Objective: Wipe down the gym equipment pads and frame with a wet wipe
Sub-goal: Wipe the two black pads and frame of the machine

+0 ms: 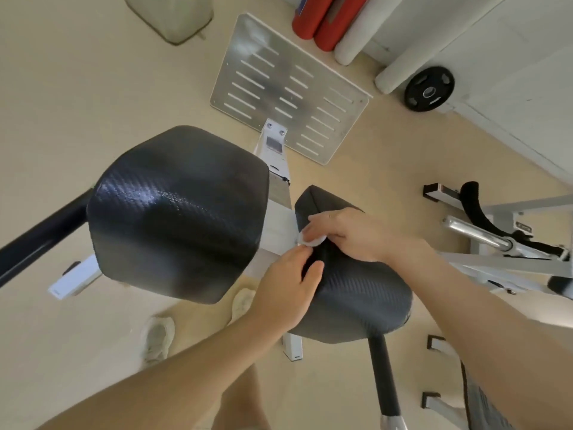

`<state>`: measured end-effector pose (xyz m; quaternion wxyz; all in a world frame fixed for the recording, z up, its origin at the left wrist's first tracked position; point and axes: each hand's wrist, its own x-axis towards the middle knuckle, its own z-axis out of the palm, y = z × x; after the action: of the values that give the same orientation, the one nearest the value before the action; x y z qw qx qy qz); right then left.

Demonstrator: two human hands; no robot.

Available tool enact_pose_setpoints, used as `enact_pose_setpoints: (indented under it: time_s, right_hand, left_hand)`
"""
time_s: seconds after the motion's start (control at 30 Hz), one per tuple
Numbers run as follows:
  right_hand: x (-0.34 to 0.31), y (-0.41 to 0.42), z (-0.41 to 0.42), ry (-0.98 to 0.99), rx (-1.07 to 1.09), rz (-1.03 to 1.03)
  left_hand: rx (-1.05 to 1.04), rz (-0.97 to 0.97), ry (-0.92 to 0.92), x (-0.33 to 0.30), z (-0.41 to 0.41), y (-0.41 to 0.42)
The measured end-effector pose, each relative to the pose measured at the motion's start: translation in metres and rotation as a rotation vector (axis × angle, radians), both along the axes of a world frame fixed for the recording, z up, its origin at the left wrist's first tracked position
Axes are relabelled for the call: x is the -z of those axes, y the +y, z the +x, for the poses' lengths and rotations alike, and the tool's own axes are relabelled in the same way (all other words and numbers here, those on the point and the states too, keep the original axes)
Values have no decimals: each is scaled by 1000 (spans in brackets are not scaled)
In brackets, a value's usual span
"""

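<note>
- The right hand (344,234) reaches over the inner edge of the right pad (359,299), fingers curled round a small white wipe (311,240) and pressing it where the pad's edge meets the white frame (279,218).
- The left hand (288,287) rests on the same pad just below the wipe, fingers fairly straight and laid flat along the inner edge, thumb on top; it grasps nothing.
- The left pad (176,212) sits just across the frame, its right edge close to both hands, so the gap between the two pads is narrow.
- A black bar (40,237) runs out from the left pad's left edge; another black bar (384,377) drops from the right pad's near edge.
- A slotted metal plate (279,85) lies at the frame's far end.
- Open floor (77,103) spreads to the left; a barbell rack (496,240) crowds the right side.
</note>
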<state>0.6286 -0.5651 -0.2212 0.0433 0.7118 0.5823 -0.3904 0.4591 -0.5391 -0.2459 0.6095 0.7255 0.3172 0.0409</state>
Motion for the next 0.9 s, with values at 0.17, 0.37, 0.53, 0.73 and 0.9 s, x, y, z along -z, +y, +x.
enact_pose_setpoints:
  time_s: [0.17,0.37,0.53,0.73,0.9]
  right_hand:
    - [10,11,24,104,-117,-67]
    - [82,48,71,8,37,-161]
    - [74,49,68,136,114,-151]
    - [81,45,68,249,-67,-104]
    - [135,68,95,111,332,-157]
  left_hand:
    - [60,69,224,-4,16,3]
    - [145,-117,376,2,44,25]
    - [266,-163,510,13,65,46]
    - [235,-133,500,23,82,57]
    - [145,-354,404,35,89,60]
